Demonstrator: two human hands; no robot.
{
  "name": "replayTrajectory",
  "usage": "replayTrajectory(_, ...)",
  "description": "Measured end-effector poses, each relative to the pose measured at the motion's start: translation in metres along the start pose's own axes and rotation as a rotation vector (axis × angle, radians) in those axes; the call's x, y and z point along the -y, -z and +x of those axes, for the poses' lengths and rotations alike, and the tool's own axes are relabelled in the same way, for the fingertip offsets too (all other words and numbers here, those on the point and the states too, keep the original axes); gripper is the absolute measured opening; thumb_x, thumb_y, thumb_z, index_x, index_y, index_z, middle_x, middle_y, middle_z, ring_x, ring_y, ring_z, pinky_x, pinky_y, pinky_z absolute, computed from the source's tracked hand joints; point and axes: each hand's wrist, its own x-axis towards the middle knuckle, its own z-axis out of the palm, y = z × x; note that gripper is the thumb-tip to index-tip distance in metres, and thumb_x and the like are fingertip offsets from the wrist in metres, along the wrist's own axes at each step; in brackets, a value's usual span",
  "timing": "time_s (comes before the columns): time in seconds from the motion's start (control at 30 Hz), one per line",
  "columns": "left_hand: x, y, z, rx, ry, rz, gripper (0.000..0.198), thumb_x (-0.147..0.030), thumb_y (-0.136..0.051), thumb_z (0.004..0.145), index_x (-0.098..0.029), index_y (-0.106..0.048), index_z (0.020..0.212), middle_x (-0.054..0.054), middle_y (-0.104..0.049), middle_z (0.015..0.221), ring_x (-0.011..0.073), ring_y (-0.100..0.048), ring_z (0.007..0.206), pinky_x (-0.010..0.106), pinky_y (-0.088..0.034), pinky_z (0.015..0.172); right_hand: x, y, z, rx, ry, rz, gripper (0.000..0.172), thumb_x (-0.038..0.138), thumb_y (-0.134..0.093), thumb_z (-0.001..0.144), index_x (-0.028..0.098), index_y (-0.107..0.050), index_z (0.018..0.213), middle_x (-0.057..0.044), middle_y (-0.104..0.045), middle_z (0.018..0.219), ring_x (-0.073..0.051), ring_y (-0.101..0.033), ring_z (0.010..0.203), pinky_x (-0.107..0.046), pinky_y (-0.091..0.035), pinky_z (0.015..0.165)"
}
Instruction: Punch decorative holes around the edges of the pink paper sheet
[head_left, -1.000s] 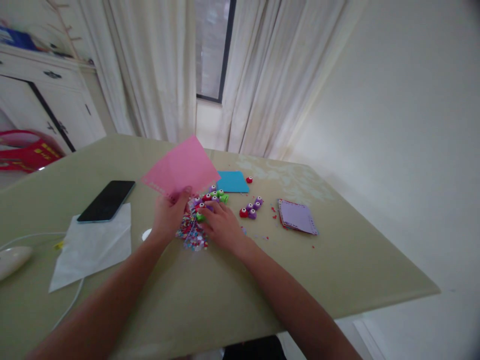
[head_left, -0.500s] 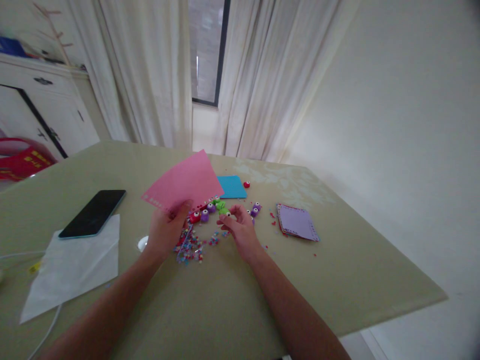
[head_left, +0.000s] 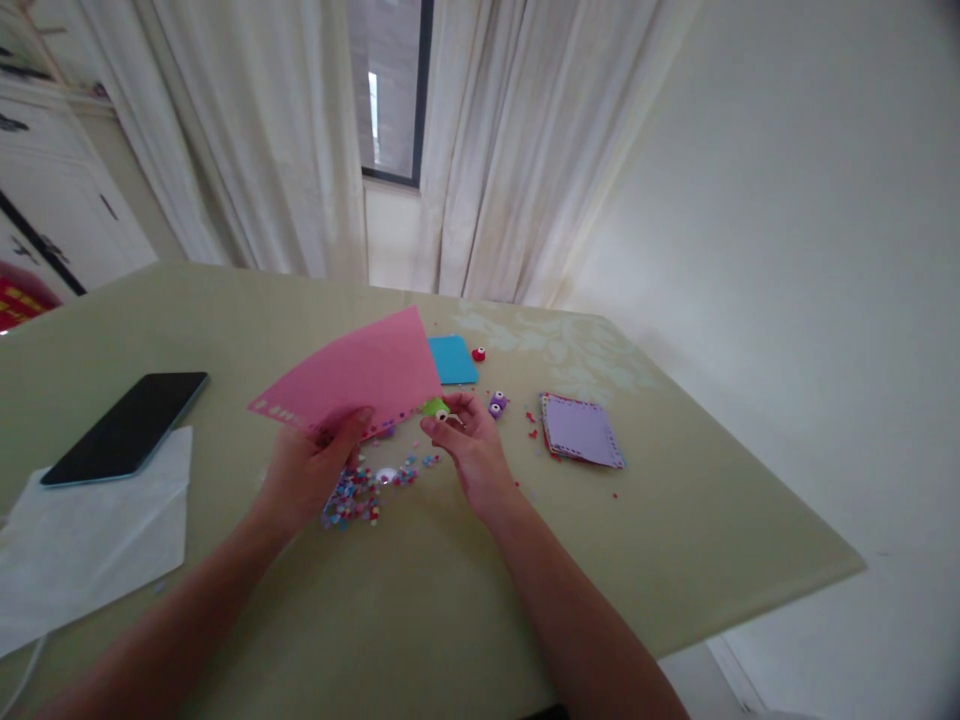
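A sheet of pink paper (head_left: 360,370) is pinched at its lower edge by my left hand (head_left: 315,465), thumb on top. Small punched holes run along that edge. My right hand (head_left: 472,445) is closed around a small green craft punch (head_left: 435,408) with googly eyes, at the paper's lower right corner. Whether the paper sits inside the punch's slot I cannot tell. Below the paper lies a heap of colourful paper confetti (head_left: 352,498). Purple punches (head_left: 496,404) with eyes stand just right of my right hand. The paper hides others in part.
A blue paper stack (head_left: 453,360) and a red punch (head_left: 478,354) lie beyond my hands. To the right is a stack of notched cards, lilac on top (head_left: 581,430). A phone (head_left: 127,428) rests partly on a white sheet (head_left: 97,540) at left.
My right hand has lifted the green punch from among the other punches to the pink paper's corner. The paper has come lower and nearer, and the view has turned slightly right.
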Motion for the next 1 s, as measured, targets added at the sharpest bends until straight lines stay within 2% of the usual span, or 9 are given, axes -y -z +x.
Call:
replayTrajectory(0.2, 0.000, 0.004, 0.003, -0.038, 0.023, 0.005, 0.052, -0.061, -0.062, 0.089, -0.025, -0.050, 0.053, -0.004, -0.044, 0.044, 0.0145, -0.041, 0.039, 0.028, -0.030, 0.042, -0.001, 0.001, 0.001, -0.010, -0.011, 0.008, 0.052, 0.027, -0.098, 0.059, 0.025, -0.063, 0.097, 0.003, -0.069, 0.092, -0.014, -0.062, 0.079, -0.027, -0.048, 0.073)
replayTrajectory(0.53, 0.001, 0.000, 0.000, 0.005, 0.003, 0.013, 0.048, -0.058, -0.062, 0.088, -0.025, -0.053, 0.054, -0.004, -0.045, 0.044, 0.0137, -0.038, 0.039, 0.028, -0.027, 0.040, -0.002, 0.002, 0.002, -0.012, 0.023, 0.005, 0.048, 0.027, -0.097, 0.059, 0.025, -0.064, 0.093, 0.003, -0.070, 0.092, -0.015, -0.063, 0.080, -0.028, -0.050, 0.073)
replayTrajectory(0.8, 0.003, -0.004, 0.000, 0.050, -0.018, 0.010, 0.048, -0.057, -0.061, 0.088, -0.025, -0.052, 0.054, -0.004, -0.047, 0.045, 0.0133, -0.041, 0.041, 0.027, -0.029, 0.042, 0.002, 0.004, 0.006, -0.038, -0.027, 0.090, 0.050, 0.046, -0.099, 0.061, 0.024, -0.068, 0.094, 0.002, -0.072, 0.088, -0.014, -0.068, 0.073, -0.025, -0.050, 0.063)
replayTrajectory(1.0, 0.014, -0.006, 0.000, 0.086, 0.010, 0.001, 0.048, -0.057, -0.062, 0.091, -0.024, -0.054, 0.057, -0.004, -0.050, 0.046, 0.0135, -0.045, 0.042, 0.026, -0.033, 0.044, 0.001, 0.005, 0.006, -0.006, -0.039, 0.053, 0.048, 0.051, -0.098, 0.063, 0.021, -0.078, 0.095, -0.001, -0.074, 0.091, -0.012, -0.066, 0.072, -0.025, -0.050, 0.065)
